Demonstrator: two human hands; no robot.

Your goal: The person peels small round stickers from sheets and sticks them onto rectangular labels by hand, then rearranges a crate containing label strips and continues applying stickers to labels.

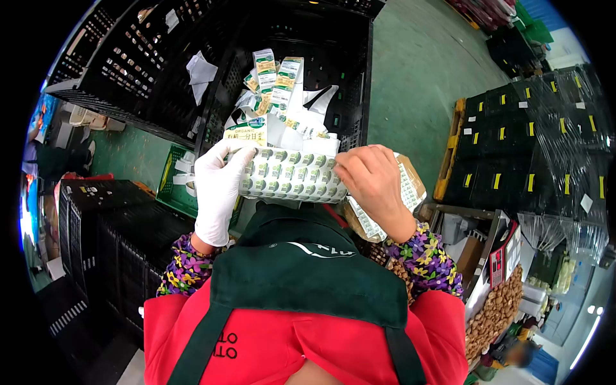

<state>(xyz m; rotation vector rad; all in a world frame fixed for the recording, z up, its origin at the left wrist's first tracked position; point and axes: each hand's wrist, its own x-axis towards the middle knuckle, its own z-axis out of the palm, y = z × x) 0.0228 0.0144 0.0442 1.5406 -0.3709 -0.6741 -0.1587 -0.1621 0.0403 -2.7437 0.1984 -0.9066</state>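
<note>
A white sheet of small round green-and-white stickers (292,173) stretches between my hands in front of my apron. My left hand (217,189), in a white glove, is closed on its left end, thumb along the upper edge. My bare right hand (373,183) pinches the upper right corner, with its fingertips partly hidden. Just beyond the sheet, a label printed "ORGANIC" (247,131) and several label strips (283,83) lie in a black crate (350,83). Below my right wrist sits a brown-edged roll or stack of similar stickers (410,186), partly covered by my hand.
More black crates (109,212) stand at the left, beside a green crate (168,176). Film-wrapped black crates (513,138) are stacked on a wooden pallet (452,147) at the right. A red-and-white scale-like device (499,263) stands near brown produce (494,314) at lower right.
</note>
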